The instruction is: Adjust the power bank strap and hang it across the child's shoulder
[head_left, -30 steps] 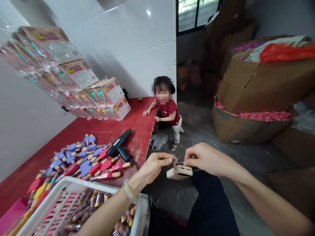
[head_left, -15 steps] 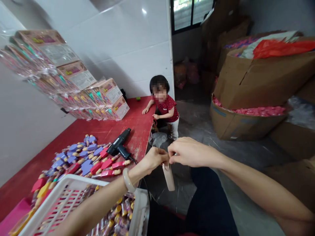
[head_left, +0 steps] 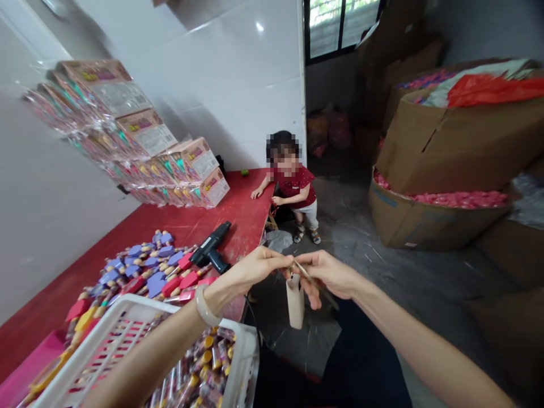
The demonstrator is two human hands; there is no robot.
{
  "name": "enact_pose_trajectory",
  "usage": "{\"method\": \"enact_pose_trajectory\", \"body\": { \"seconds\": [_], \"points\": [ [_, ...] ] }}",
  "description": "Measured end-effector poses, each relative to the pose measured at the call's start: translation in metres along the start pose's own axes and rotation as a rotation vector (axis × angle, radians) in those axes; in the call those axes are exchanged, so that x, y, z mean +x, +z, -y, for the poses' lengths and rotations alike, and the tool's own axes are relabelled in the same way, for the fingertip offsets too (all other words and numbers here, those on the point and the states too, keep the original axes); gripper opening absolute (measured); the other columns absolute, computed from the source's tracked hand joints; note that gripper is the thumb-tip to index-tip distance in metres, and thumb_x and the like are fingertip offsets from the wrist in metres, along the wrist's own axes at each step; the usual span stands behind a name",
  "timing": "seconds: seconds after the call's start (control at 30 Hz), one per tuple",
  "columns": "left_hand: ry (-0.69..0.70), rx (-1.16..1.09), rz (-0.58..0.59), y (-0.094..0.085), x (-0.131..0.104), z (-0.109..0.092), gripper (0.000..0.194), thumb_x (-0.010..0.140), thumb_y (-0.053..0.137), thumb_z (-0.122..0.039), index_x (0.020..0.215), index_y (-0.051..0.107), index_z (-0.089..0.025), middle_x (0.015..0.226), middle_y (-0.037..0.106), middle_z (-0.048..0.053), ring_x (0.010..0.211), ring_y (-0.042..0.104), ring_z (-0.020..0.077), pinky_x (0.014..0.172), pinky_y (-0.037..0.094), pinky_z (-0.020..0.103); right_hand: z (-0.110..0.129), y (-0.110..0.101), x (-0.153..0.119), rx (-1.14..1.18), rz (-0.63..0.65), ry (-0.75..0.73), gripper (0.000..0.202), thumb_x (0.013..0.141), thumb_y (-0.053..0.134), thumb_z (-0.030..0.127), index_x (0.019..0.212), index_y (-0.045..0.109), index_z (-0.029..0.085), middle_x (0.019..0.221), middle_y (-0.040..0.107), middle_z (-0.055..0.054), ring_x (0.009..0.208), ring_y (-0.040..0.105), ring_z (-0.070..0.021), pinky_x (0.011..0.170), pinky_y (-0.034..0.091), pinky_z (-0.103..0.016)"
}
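Note:
My left hand (head_left: 266, 266), with a pale bangle on its wrist, is closed in a pinch with its fingertips meeting those of my right hand. Below the fingers hangs a pale, flat, oblong piece (head_left: 294, 306) with small dark spots near its top. My right hand (head_left: 329, 275) is closed around a thin, stick-like strip (head_left: 314, 282) that slants down to the right. How the strip and the pale piece join is hidden by the fingers. Both hands are above my lap, just right of the red table (head_left: 246, 195).
A white basket (head_left: 140, 300) of small yellow-capped tubes stands at lower left. Behind it lie purple and red pieces (head_left: 157, 280) and a black heat gun (head_left: 211, 247). Packaged boxes (head_left: 144, 133) are stacked by the wall. A child (head_left: 297, 184) stands at the table's end; cartons (head_left: 429, 221) are at right.
My right hand has turned and opened out from a fist, and the thin strip now shows in it. The pale piece hangs more upright. The view has shifted slightly left.

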State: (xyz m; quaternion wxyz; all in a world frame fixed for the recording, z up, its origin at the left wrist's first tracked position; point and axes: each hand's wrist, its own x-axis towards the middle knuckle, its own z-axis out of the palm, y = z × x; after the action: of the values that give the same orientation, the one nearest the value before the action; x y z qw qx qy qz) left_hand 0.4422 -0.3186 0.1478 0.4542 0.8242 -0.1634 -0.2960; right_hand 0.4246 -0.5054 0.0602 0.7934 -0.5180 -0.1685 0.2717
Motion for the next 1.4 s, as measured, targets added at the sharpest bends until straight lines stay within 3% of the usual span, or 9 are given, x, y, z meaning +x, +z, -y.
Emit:
{"method": "enact_pose_trajectory", "body": {
  "seconds": [0.2,0.27,0.4,0.53,0.7,0.9,1.07,1.27,1.4],
  "points": [
    [0.050,-0.053,0.087,-0.006,-0.005,-0.006,0.027,0.086,0.066,-0.040,0.082,0.081,-0.018,0.087,0.079,0.005,0.091,0.070,0.0191,0.095,0.049,0.030,-0.013,0.020,-0.005,-0.166,-0.275,-0.144,0.034,0.075,0.075,0.046,0.075,0.072,0.013,0.062,0.063,-0.001,0.031,0.033,-0.0036,0.031,0.016,-0.020],
    [0.054,-0.073,0.062,-0.008,-0.005,-0.005,0.025,0.083,0.070,-0.040,0.083,0.081,-0.017,0.089,0.079,0.006,0.090,0.071,0.0197,0.095,0.050,0.031,-0.007,0.018,-0.003,-0.154,-0.268,-0.148,0.034,0.074,0.077,0.045,0.081,0.075,0.012,0.064,0.065,-0.003,0.035,0.035,-0.0045,0.033,0.020,-0.020],
    [0.088,-0.057,-0.049,-0.003,-0.002,0.004,0.030,0.078,0.077,-0.042,0.085,0.081,-0.014,0.088,0.079,0.009,0.085,0.071,0.0209,0.089,0.052,0.032,-0.005,0.014,0.002,-0.093,-0.273,-0.238,0.035,0.066,0.088,0.041,0.081,0.076,0.012,0.072,0.069,-0.005,0.060,0.055,-0.0118,0.055,0.042,-0.022],
    [0.138,-0.136,-0.151,0.003,-0.003,0.013,0.035,0.078,0.078,-0.047,0.081,0.080,-0.012,0.082,0.077,0.009,0.080,0.069,0.0201,0.082,0.052,0.031,-0.017,0.016,0.012,-0.064,-0.245,-0.269,0.032,0.068,0.088,0.040,0.073,0.072,0.013,0.063,0.062,0.000,0.056,0.046,-0.0089,0.056,0.037,-0.021],
    [0.226,-0.064,-0.042,-0.013,-0.013,0.010,0.035,0.084,0.073,-0.049,0.087,0.081,-0.015,0.091,0.077,0.009,0.090,0.067,0.0194,0.089,0.049,0.030,-0.014,0.023,0.021,-0.089,-0.249,-0.358,0.026,0.067,0.085,0.032,0.068,0.068,0.012,0.062,0.060,0.001,0.056,0.046,-0.0085,0.055,0.036,-0.020],
    [0.334,0.018,-0.078,-0.024,-0.026,0.006,0.028,0.089,0.070,-0.043,0.097,0.081,-0.019,0.088,0.073,0.006,0.087,0.061,0.0147,0.082,0.046,0.027,0.015,0.024,0.020,0.106,-0.018,-0.123,0.018,0.064,0.075,0.028,0.069,0.067,0.012,0.057,0.057,0.002,0.035,0.026,-0.0016,0.034,0.013,-0.018],
    [0.488,0.099,-0.030,-0.015,-0.028,-0.004,0.027,0.086,0.074,-0.045,0.084,0.078,-0.018,0.081,0.065,0.002,0.079,0.057,0.0125,0.075,0.046,0.026,0.033,0.020,0.008,0.171,0.136,0.002,0.023,0.066,0.079,0.028,0.072,0.061,0.015,0.054,0.057,0.002,0.033,0.040,-0.0056,0.033,0.023,-0.016],
    [0.777,0.731,-0.249,0.008,-0.040,-0.003,0.024,0.099,0.053,-0.022,0.098,0.076,-0.020,0.093,0.071,0.007,0.099,0.053,0.0206,0.091,0.044,0.036,0.043,0.023,-0.018,-0.035,-0.086,0.006,0.036,0.074,0.084,0.039,0.084,0.058,0.016,0.055,0.051,0.008,0.034,0.030,-0.0029,0.032,0.018,-0.016],
    [0.654,0.429,-0.185,0.006,-0.048,-0.009,0.024,0.097,0.054,-0.022,0.099,0.078,-0.021,0.091,0.072,0.004,0.091,0.060,0.0168,0.082,0.048,0.028,0.044,0.032,-0.021,-0.056,-0.098,-0.032,0.036,0.083,0.080,0.043,0.086,0.054,0.018,0.058,0.049,0.008,0.035,0.025,-0.0015,0.036,0.015,-0.017]
  ]
}}
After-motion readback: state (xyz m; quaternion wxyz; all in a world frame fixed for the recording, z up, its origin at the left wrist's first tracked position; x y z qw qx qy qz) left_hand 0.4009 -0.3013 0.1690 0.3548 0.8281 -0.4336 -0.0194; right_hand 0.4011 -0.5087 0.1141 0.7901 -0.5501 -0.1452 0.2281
